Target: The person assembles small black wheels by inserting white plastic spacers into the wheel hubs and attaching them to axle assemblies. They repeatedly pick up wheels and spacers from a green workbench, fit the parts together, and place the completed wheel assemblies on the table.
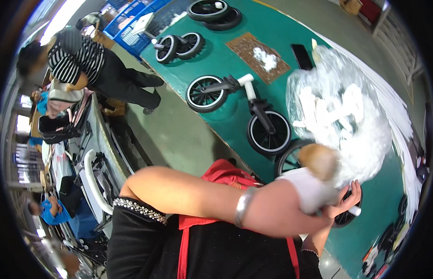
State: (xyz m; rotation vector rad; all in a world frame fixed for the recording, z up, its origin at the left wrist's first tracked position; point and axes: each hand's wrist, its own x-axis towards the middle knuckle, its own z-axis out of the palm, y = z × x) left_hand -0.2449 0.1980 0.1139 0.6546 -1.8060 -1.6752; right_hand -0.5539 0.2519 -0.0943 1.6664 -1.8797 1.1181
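My left arm, with a silver bracelet, reaches across to the right. My left hand [306,188], in white covering, is smeared by motion. A rounded brown thing [319,161] shows at its far end; its kind is too blurred to tell. Just beyond is my right hand [348,201], partly hidden behind the left, its visible fingers stretched out and apart. Under and beside my hands lie a spoked black wheel [287,160], mostly covered, and a second dark wheel with a white stub [354,211]. Whether my right hand touches that wheel is hidden.
On the green table [228,132] stand a two-wheeled fork assembly [260,114], paired wheels [166,49], and stacked wheels [215,11]. A clear plastic bag [346,107] holds white parts. Beyond are a brown board [258,56], phone [301,56] and blue crate [133,35]. Another person [86,58] works at left.
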